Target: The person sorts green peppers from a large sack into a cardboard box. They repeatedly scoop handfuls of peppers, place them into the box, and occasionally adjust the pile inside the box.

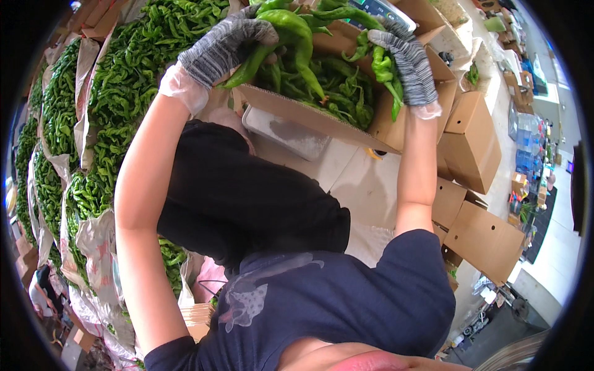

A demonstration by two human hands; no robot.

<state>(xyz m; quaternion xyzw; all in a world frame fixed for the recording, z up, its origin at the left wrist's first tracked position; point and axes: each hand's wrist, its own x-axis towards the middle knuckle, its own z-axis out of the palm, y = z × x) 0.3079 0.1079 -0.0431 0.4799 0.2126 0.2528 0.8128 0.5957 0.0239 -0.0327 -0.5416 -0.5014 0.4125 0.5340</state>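
Note:
A grey striped knit glove covers my left hand point(232, 48), with a clear plastic cuff at the wrist. It grips several long green peppers point(297, 35) above the left side of an open cardboard box point(320, 113). On the box's other side my right hand point(406, 60), gloved alike, has its fingers around smaller, wrinkled green peppers point(384, 69). More green peppers point(343, 86) lie inside the box, below both hands. Just beyond the box, a device with a display point(380, 14) is partly hidden by the peppers and my right hand.
Heaps of green peppers point(134, 79) in woven sacks point(95, 241) fill the left side. A white plastic tub point(285, 132) sits on the floor by the box. Cardboard boxes point(471, 139) stand at right, near large blue water bottles point(529, 143). Another person point(41, 292) is far left.

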